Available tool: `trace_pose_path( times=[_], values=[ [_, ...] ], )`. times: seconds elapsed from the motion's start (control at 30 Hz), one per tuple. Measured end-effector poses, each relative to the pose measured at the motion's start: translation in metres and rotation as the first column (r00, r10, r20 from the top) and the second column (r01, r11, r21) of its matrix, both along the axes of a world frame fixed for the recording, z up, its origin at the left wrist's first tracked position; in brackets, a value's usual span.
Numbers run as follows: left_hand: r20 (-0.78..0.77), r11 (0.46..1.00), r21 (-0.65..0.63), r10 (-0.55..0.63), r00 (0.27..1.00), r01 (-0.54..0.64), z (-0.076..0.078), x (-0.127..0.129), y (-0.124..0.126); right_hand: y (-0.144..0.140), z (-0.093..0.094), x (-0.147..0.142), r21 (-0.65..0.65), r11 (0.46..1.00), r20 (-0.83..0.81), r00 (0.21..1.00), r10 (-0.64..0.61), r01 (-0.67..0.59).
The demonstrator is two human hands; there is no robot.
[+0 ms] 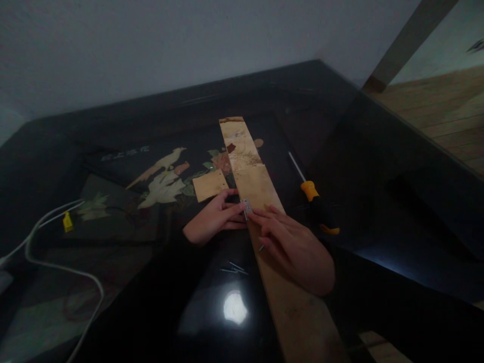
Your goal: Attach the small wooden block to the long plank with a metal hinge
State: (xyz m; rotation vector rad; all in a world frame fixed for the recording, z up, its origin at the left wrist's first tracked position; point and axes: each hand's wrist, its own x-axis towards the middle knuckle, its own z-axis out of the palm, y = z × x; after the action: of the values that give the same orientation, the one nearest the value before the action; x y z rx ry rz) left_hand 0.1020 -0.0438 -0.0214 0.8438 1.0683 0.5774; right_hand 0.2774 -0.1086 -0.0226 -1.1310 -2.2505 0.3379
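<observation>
A long wooden board (257, 184) runs away from me across the dark table. At its left edge sits a small metal hinge (247, 206). My left hand (217, 217) pinches the hinge from the left, with its fingers against the board's side. My right hand (295, 247) lies over the board, its index fingertip pressing on the hinge. Between its curled fingers a thin metal screw (261, 247) pokes out; it could be a nail. Several similar loose screws (234, 268) lie on the table below my left hand.
A small thin wooden piece (208, 185) with holes lies left of the board. A yellow-and-black screwdriver (313, 196) rests to the right. On the left are a white cable (88, 275) and a yellow tag (67, 222). A wall (170, 45) borders the table's (302, 85) far side.
</observation>
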Motion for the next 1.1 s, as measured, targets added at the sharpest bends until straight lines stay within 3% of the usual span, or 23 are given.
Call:
trace_pose_path(
  times=[0.6,0.77,0.83,0.97,1.1],
  values=[
    [-0.091,0.998,0.055,0.042,0.995,-0.037,0.0,0.006,-0.001,0.0,0.004,0.001,-0.038,0.999,-0.056,0.998,-0.007,0.005],
    [-0.107,0.999,0.023,0.03,0.994,-0.028,0.007,0.008,-0.001,0.014,0.022,0.015,-0.217,0.969,-0.214,0.962,-0.168,0.121],
    [-0.111,0.999,0.027,0.025,0.994,-0.022,0.008,0.008,-0.002,0.026,0.029,0.017,-0.232,0.957,-0.225,0.947,-0.229,0.176],
    [-0.081,0.999,0.04,0.013,0.997,-0.01,0.008,0.006,-0.003,0.05,0.03,0.007,-0.19,0.963,-0.149,0.964,-0.222,0.192],
    [-0.068,0.999,0.054,0.01,0.998,-0.007,0.007,0.005,-0.004,0.062,0.019,-0.008,-0.137,0.978,0.052,0.987,-0.152,0.158]
  ],
)
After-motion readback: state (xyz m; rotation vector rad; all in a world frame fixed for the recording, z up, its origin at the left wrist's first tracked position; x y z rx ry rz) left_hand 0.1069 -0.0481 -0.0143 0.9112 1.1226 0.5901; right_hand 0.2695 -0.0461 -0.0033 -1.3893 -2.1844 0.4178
